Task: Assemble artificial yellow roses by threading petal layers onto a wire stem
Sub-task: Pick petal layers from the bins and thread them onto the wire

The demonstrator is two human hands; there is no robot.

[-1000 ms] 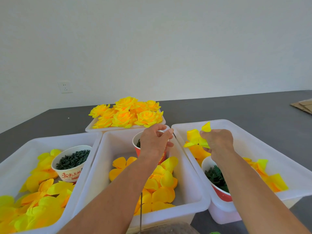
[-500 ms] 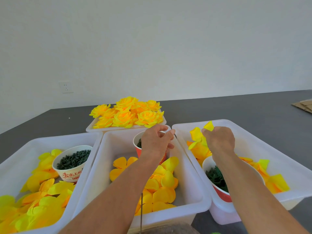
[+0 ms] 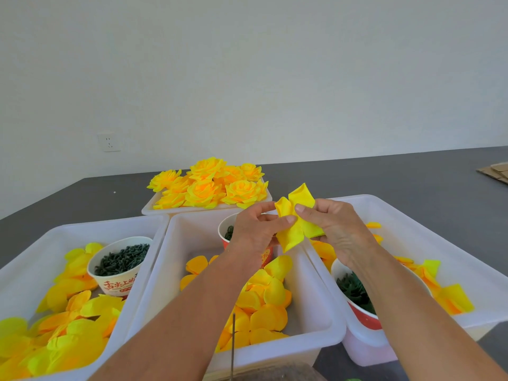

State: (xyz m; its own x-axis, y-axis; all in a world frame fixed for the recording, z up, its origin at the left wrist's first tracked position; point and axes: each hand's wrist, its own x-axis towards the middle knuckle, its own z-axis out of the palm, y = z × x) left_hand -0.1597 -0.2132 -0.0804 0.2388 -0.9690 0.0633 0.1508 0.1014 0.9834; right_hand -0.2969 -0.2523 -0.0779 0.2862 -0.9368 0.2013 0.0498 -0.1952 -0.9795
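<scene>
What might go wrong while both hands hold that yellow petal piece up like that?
The thin bright yellow fabric petal layer, pinched between the left hand and right hand, may crease or tear. If dropped, it could land among the loose petals in the middle white plastic bin and get mixed up.

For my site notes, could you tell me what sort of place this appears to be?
Probably a small craft assembly workbench: white bins of loose yellow petals, a tray of finished yellow roses, and both hands holding a petal layer.
</scene>
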